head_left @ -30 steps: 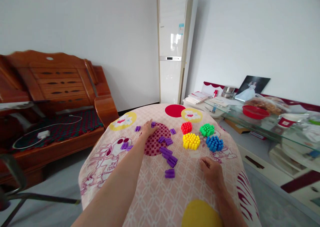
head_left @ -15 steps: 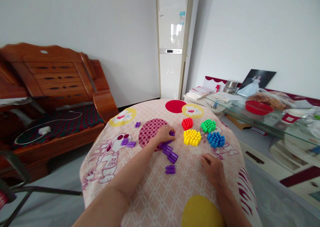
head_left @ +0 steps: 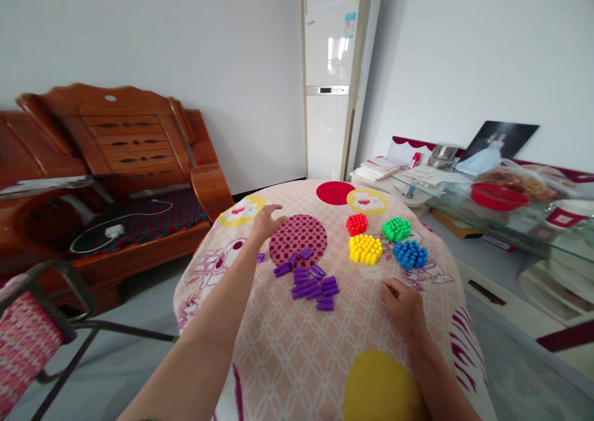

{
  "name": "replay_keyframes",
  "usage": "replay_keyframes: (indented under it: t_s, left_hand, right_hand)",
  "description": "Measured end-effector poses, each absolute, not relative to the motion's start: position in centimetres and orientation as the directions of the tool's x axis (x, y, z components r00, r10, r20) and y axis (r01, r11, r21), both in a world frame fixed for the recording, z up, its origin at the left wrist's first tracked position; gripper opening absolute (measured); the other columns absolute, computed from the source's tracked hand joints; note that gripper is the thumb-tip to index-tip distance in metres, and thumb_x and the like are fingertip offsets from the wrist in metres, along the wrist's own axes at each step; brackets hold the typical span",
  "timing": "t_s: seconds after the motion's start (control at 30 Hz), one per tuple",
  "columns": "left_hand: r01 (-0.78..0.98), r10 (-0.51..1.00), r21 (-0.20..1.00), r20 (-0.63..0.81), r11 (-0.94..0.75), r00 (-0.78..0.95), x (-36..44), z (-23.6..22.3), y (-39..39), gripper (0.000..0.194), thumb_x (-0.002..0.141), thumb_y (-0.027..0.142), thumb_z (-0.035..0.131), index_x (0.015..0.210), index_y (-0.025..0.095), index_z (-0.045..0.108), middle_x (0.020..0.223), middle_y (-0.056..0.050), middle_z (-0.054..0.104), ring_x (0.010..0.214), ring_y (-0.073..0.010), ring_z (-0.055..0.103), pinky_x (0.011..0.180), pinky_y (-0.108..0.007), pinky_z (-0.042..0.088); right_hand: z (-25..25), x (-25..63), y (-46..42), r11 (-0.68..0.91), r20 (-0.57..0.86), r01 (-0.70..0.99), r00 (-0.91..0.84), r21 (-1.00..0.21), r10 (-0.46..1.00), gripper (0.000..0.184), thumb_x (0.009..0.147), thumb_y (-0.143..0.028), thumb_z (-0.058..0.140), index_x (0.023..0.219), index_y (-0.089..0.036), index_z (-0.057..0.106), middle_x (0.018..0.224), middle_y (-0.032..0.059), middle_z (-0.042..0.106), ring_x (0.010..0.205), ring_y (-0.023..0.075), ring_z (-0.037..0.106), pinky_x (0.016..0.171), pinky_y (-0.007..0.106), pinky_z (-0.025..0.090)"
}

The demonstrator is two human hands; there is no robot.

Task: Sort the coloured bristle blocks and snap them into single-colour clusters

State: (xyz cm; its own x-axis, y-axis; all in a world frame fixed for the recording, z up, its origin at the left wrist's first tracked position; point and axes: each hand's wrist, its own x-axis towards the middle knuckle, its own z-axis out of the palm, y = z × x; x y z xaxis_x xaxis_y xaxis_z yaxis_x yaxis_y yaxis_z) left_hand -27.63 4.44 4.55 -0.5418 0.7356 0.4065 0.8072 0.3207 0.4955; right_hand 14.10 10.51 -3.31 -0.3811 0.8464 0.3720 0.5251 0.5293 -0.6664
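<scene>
My left hand (head_left: 268,224) is over the far left of the table, thumb and fingers apart, with nothing visible between them. Nearer me lies a loose spread of small purple plastic pieces (head_left: 301,276), many side by side in pairs. One more purple piece (head_left: 260,257) shows beside my left forearm, which may hide others. My right hand (head_left: 403,304) rests on the cloth with fingers curled in and no object visible in them. Beyond it stand tight clusters of upright pegs: yellow (head_left: 365,249), red (head_left: 357,224), green (head_left: 396,229) and blue (head_left: 411,255).
A patterned cloth (head_left: 288,347) covers the round table. At right, a glass-topped cabinet (head_left: 464,207) holds papers, a red bowl (head_left: 499,197) and a photo. A wooden bench (head_left: 125,142) stands at left, with a pink woven chair (head_left: 32,340) nearer.
My left hand has left the purple pieces it was gripping, moved left and away from me, and opened. More purple pieces now show in the spread. My right hand stays put; the view has turned slightly left.
</scene>
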Motion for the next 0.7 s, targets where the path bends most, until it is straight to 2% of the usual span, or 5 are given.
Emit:
replay_keyframes:
  t_s: [0.13, 0.27, 0.47, 0.6, 0.7]
  left_hand:
    - [0.765, 0.759, 0.452, 0.248, 0.459, -0.602, -30.4, 1.5, 5.0, 0.043, 0.077, 0.032, 0.070, 0.118, 0.018, 0.068, 0.129, -0.014, 0.066, 0.123, -0.0299, 0.058, 0.108, -0.043, 0.045]
    - [0.841, 0.845, 0.413, 0.248, 0.350, -0.473, -29.6, -0.2, 3.6, 0.028, 0.082, 0.027, 0.062, 0.107, 0.021, 0.073, 0.118, -0.009, 0.072, 0.116, -0.0262, 0.063, 0.107, -0.040, 0.046]
    - [0.880, 0.907, 0.439, 0.269, 0.183, -0.323, -23.7, -0.5, 1.2, 0.031, 0.088, 0.029, 0.055, 0.112, 0.020, 0.073, 0.119, -0.007, 0.072, 0.115, -0.0219, 0.062, 0.108, -0.036, 0.045]
    - [0.864, 0.944, 0.497, 0.242, 0.078, -0.224, -18.9, 0.0, 0.2, 0.033, 0.093, 0.028, 0.050, 0.117, 0.021, 0.072, 0.119, -0.006, 0.072, 0.114, -0.0202, 0.063, 0.105, -0.035, 0.046]
    - [0.840, 0.930, 0.535, 0.259, 0.088, -0.262, -17.3, 0.5, -0.4, 0.035, 0.092, 0.028, 0.051, 0.121, 0.021, 0.070, 0.120, -0.006, 0.072, 0.112, -0.0200, 0.064, 0.102, -0.032, 0.048]
  right_hand:
    - [-3.6, 14.0, 10.7, 0.557, 0.410, 0.523, -0.378, -0.645, 0.830, 0.035, 0.085, -0.042, 0.049, 0.076, -0.017, 0.071, 0.066, 0.0058, 0.069, 0.060, 0.0183, 0.061, 0.059, 0.027, 0.040]
    - [-3.7, 14.0, 10.9, 0.573, 0.426, 0.544, -0.382, -0.614, 0.820, 0.036, 0.086, -0.042, 0.049, 0.076, -0.016, 0.071, 0.064, 0.0053, 0.067, 0.059, 0.0172, 0.059, 0.058, 0.026, 0.038]
    - [-3.0, 13.2, 10.2, 0.592, 0.434, 0.609, -0.407, -0.527, 0.804, 0.033, 0.086, -0.038, 0.049, 0.077, -0.017, 0.071, 0.068, 0.0063, 0.069, 0.060, 0.0163, 0.057, 0.059, 0.026, 0.037]
    - [-1.7, 10.8, 9.0, 0.714, 0.431, 0.509, -0.571, -0.481, 0.698, 0.032, 0.089, -0.027, 0.045, 0.102, -0.017, 0.072, 0.093, 0.0097, 0.074, 0.081, 0.0197, 0.064, 0.074, 0.028, 0.046]
    - [-0.8, 8.4, 7.9, 0.800, 0.427, 0.406, -0.689, -0.442, 0.586, 0.039, 0.092, -0.021, 0.043, 0.124, -0.017, 0.065, 0.112, 0.0115, 0.071, 0.100, 0.0216, 0.063, 0.088, 0.030, 0.047]
